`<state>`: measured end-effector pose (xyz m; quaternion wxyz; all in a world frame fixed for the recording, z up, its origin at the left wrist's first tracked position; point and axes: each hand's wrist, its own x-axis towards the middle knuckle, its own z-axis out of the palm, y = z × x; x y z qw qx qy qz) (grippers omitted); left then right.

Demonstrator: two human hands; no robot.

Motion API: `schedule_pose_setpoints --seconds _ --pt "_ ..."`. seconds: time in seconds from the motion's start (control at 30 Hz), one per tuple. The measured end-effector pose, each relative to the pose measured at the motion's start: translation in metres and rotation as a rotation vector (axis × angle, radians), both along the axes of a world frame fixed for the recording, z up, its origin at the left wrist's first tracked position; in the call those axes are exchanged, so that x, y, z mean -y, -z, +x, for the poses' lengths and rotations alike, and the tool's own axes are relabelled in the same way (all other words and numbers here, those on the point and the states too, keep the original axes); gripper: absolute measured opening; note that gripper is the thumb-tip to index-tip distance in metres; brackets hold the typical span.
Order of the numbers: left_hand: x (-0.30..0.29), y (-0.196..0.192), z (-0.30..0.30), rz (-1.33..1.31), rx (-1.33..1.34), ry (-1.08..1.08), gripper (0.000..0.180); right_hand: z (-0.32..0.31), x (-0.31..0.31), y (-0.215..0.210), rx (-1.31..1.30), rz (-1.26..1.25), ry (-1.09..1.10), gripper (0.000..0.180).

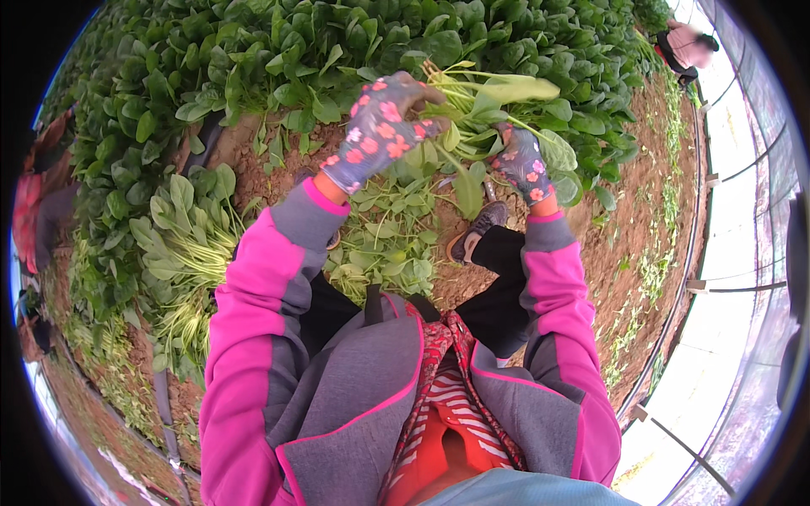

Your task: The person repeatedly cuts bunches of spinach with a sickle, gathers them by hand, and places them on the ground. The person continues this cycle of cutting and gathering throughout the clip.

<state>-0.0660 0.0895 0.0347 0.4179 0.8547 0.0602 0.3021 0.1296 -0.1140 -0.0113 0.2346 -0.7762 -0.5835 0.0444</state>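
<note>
My right hand (523,162), in a grey glove with pink flowers, is closed around a bunch of spinach (481,110) in front of me. The roots point up and left, and broad leaves hang over the hand. My left hand (381,133), in a matching glove, is beside the stems with thumb and fingers apart and nothing visible between them. One pale yellowish leaf (519,88) sticks out to the right of the bunch. Just below the bunch a small shiny metallic piece (489,189) shows; I cannot tell what it is.
Dense spinach plants (337,51) grow ahead and to the left. Cut spinach (190,253) lies piled at my left. Loose leaves (384,236) cover the soil between my feet. Another person (688,46) is at the far right, and a person's red clothing (29,215) shows at the left edge.
</note>
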Motion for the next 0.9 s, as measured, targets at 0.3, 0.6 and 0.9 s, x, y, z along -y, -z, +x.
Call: schedule_pose_setpoints --seconds 0.3,0.6,0.9 --pt "-0.035 -0.006 -0.011 -0.275 0.114 -0.117 0.028 0.015 0.014 0.014 -0.189 0.04 0.029 0.054" --pt "0.0 0.0 0.004 0.425 -0.154 -0.005 0.034 0.001 0.025 0.012 0.056 -0.11 -0.094 0.062" --pt "-0.042 -0.001 -0.01 -0.686 -0.12 -0.098 0.023 -0.005 0.031 -0.009 0.084 -0.017 0.037 0.061"
